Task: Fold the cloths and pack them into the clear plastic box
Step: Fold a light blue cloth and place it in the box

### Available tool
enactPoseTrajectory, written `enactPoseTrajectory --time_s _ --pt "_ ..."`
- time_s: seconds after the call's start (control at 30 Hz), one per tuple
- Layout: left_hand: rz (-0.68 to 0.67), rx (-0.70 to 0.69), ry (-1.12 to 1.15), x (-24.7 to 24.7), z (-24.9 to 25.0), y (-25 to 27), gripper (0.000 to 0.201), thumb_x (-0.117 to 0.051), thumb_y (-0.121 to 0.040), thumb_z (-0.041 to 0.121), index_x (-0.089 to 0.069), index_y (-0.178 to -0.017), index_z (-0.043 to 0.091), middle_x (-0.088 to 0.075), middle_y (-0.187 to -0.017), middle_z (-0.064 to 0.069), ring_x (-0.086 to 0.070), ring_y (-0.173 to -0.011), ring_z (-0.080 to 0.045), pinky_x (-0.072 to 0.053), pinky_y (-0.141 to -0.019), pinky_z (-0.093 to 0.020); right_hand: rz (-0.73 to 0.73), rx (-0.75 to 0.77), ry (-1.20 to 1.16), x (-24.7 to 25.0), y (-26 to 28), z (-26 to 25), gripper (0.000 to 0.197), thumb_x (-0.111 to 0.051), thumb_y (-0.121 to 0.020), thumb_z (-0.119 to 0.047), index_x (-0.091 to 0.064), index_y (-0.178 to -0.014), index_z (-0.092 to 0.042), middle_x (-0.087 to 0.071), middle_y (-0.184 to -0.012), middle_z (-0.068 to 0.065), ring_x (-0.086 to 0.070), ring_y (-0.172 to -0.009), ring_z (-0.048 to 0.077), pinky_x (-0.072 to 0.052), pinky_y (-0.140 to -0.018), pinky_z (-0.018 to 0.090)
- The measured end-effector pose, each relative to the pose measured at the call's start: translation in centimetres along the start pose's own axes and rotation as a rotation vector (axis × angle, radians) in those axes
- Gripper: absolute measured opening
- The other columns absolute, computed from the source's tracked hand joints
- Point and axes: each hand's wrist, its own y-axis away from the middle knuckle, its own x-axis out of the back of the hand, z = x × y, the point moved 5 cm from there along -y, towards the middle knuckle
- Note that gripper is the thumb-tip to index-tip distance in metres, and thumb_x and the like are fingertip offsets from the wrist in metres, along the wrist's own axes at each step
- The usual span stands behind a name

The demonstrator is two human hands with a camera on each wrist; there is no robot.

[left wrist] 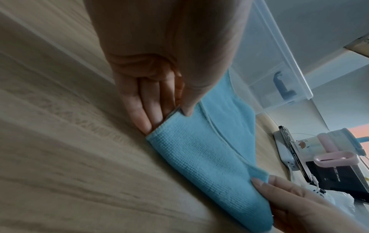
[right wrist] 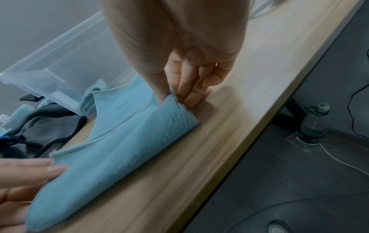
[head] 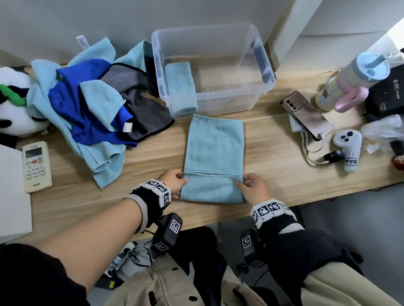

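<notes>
Blue cloth (half folded, I think): left hand and right hand pinch its flap corners; an uneven grip could skew the fold.

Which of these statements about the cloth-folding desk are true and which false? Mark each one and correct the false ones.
1. Both hands pinch the light blue microfibre cloth lying on the wooden desk. True: the left hand and the right hand each hold a corner of its near flap.
2. The clear plastic box holds nothing. False: one folded light blue cloth lies inside at its left wall.
3. The white remote control lies right of the box. False: it lies far left on the desk.
4. A heap of unfolded blue and grey cloths lies left of the box. True.
</notes>
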Motion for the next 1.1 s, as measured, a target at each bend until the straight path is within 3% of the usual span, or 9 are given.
enactPoseTrajectory --time_s 0.13,0.33,0.47,0.57,0.7,0.77,0.87,1.0,1.1 --pt "0.023 0.029 0.038 0.0 -0.1 0.1 0.007 -0.054 -0.092 0.021 -0.054 -0.094 0.015 -0.060 -0.089 -0.011 -0.055 -0.059 -0.019 -0.053 -0.054 -0.028 -0.001 0.007 0.077 0.0 -0.1 -0.8 0.015 -0.062 -0.087 -0.025 -0.053 -0.085 -0.013 -0.067 -0.087 0.011 -0.057 -0.077 0.023 -0.041 -0.065 0.027" --pt "0.002 0.091 0.150 -0.1 -0.6 0.2 0.022 -0.058 -0.090 0.017 -0.044 -0.073 0.018 -0.054 -0.072 -0.008 -0.054 -0.056 -0.020 -0.053 -0.056 -0.032 0.030 -0.066 0.142 0.2 -0.4 -0.5 0.024 -0.066 -0.083 -0.029 -0.046 -0.076 -0.017 -0.054 -0.070 -0.002 -0.054 -0.070 0.020 -0.038 -0.060 0.026" --pt "0.002 0.143 0.207 0.0 -0.5 0.7 0.024 -0.060 -0.088 0.013 -0.042 -0.075 0.017 -0.052 -0.069 -0.006 -0.054 -0.054 -0.017 -0.050 -0.038 -0.021 0.083 -0.017 0.211 0.7 -0.3 -2.1 0.020 -0.064 -0.081 -0.018 -0.044 -0.081 -0.015 -0.047 -0.065 -0.007 -0.048 -0.059 0.015 -0.030 -0.049 0.024" --pt "-0.004 0.162 0.241 -0.2 -0.3 1.1 0.019 -0.061 -0.087 0.011 -0.044 -0.082 0.015 -0.051 -0.069 -0.006 -0.051 -0.054 -0.016 -0.048 -0.035 -0.019 -0.004 0.245 0.184 -0.4 0.0 -4.6 0.017 -0.067 -0.076 -0.018 -0.050 -0.078 -0.020 -0.053 -0.069 -0.008 -0.051 -0.070 0.015 -0.037 -0.063 0.025" --pt "-0.015 0.173 0.287 -0.1 0.0 1.7 0.021 -0.060 -0.088 0.009 -0.046 -0.075 0.017 -0.051 -0.067 -0.005 -0.051 -0.049 -0.015 -0.047 -0.034 -0.017 -0.311 0.516 0.433 -3.3 1.8 -5.5 0.048 -0.076 -0.065 -0.047 -0.056 -0.105 -0.030 -0.055 -0.115 -0.008 -0.043 -0.113 0.013 -0.036 -0.099 0.034" --pt "-0.039 0.191 0.350 -0.1 0.1 2.3 0.020 -0.060 -0.088 0.007 -0.047 -0.075 0.016 -0.057 -0.070 -0.006 -0.058 -0.043 -0.012 -0.047 -0.035 -0.017 -0.345 0.590 0.623 -4.0 2.5 -5.0 0.064 -0.075 -0.066 -0.038 -0.047 -0.123 -0.030 -0.046 -0.128 -0.009 -0.036 -0.122 0.014 -0.030 -0.104 0.037" --pt "-0.071 0.219 0.506 0.0 0.5 2.8 0.017 -0.060 -0.087 0.005 -0.048 -0.081 0.015 -0.059 -0.076 -0.007 -0.059 -0.057 -0.016 -0.048 -0.036 -0.018 -0.274 0.632 0.684 -3.8 2.6 -5.0 0.060 -0.062 -0.071 -0.015 -0.046 -0.127 -0.028 -0.047 -0.129 -0.009 -0.038 -0.123 0.017 -0.030 -0.103 0.035" --pt "0.187 -0.053 0.309 1.9 1.9 1.9 0.016 -0.068 -0.081 0.014 -0.055 -0.089 0.019 -0.059 -0.085 -0.002 -0.055 -0.065 -0.015 -0.048 -0.046 -0.020 -0.287 0.591 0.595 -3.3 2.3 -5.7 0.046 -0.053 -0.080 -0.011 -0.056 -0.123 -0.026 -0.055 -0.125 -0.006 -0.044 -0.119 0.019 -0.031 -0.103 0.034" --pt "0.110 -0.326 0.204 1.7 3.9 2.4 0.008 -0.073 -0.078 0.022 -0.067 -0.083 0.022 -0.063 -0.090 0.000 -0.056 -0.086 -0.013 -0.044 -0.080 -0.021 -0.335 0.576 0.607 -3.1 1.9 -6.5 0.039 -0.051 -0.086 -0.015 -0.057 -0.123 -0.023 -0.058 -0.122 0.000 -0.048 -0.115 0.024 -0.036 -0.101 0.038"
